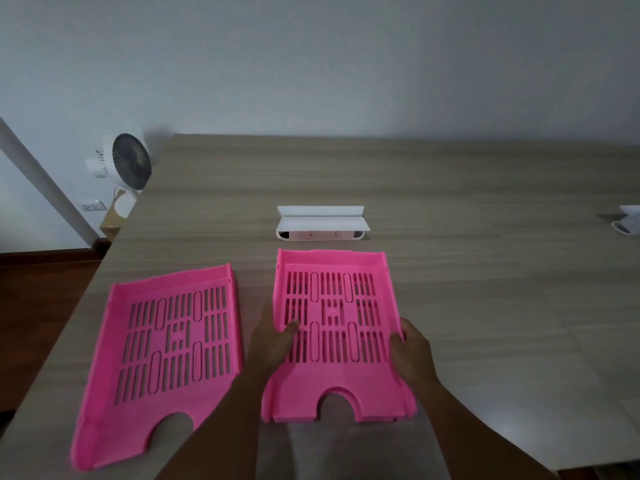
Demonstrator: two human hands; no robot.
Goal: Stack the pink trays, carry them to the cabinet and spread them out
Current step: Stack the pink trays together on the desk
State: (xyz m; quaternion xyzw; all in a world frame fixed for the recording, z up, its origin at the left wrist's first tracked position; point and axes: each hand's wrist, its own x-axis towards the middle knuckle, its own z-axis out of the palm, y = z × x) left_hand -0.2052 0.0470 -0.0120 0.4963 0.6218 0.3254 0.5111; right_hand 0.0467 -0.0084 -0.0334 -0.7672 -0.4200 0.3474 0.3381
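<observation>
Head view: on the pale wood-grain table (pixel 450 202), two slotted pink plastic trays lie side by side, apart. The left hand (pixel 273 337) and right hand (pixel 412 351) grip the right tray (pixel 339 327) by its side walls; most fingers are hidden beneath. The left tray (pixel 166 355) lies untouched.

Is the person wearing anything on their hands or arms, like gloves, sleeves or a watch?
Nothing shows. The left hand and right hand are bare, without gloves or visible rings, and both forearms are uncovered down to the bottom edge of the picture: no sleeve, watch or bracelet.
</observation>
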